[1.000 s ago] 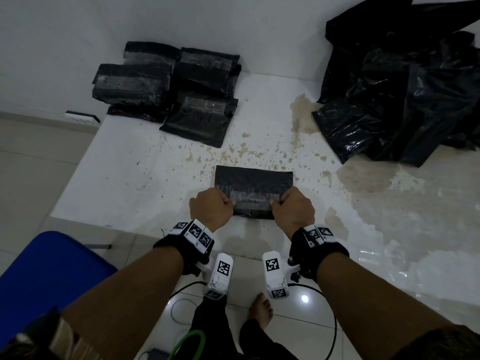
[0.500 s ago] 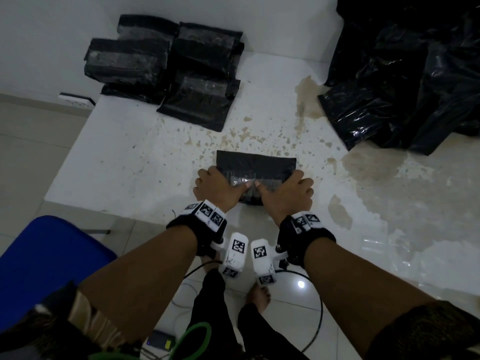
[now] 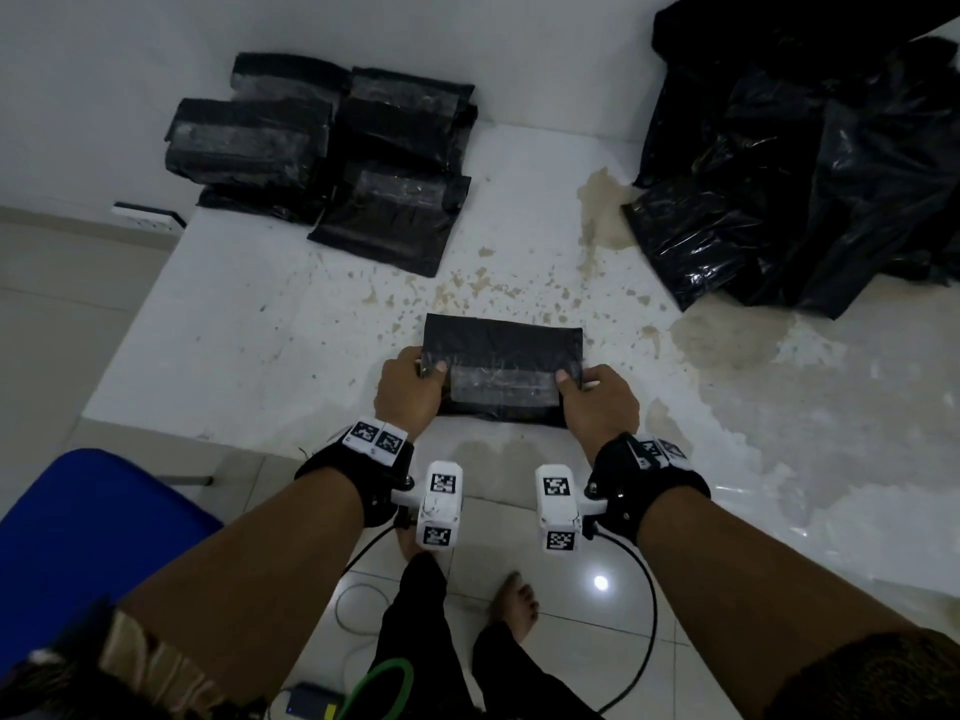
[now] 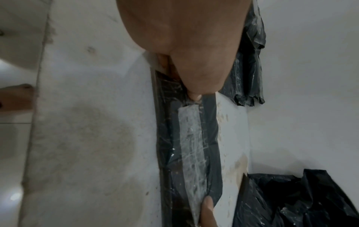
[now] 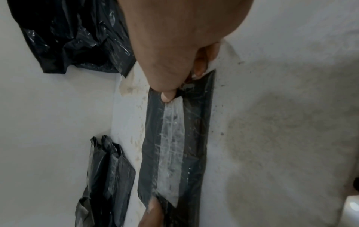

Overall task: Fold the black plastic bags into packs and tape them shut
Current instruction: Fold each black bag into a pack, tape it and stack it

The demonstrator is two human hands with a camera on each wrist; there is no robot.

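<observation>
A folded black pack (image 3: 498, 345) lies near the front edge of the white table (image 3: 249, 335), with a strip of clear tape (image 3: 501, 384) along its top. My left hand (image 3: 415, 379) grips the pack's left end, thumb on the tape's end and fingers curled round the edge. My right hand (image 3: 589, 392) grips the right end the same way. The left wrist view shows the pack (image 4: 210, 138), the taped strip (image 4: 191, 145) and my left hand (image 4: 194, 96). In the right wrist view my right hand (image 5: 168, 96) pinches the pack (image 5: 196, 138) at the tape's end.
Several finished taped packs (image 3: 332, 148) are stacked at the back left against the wall. A heap of loose black bags (image 3: 805, 163) fills the back right. Brown stains mark the tabletop. A blue chair (image 3: 78, 537) stands lower left; cables lie on the floor.
Half a second ago both thumbs met at the middle of the tape. They have slid outward, and each hand now grips one end of the pack.
</observation>
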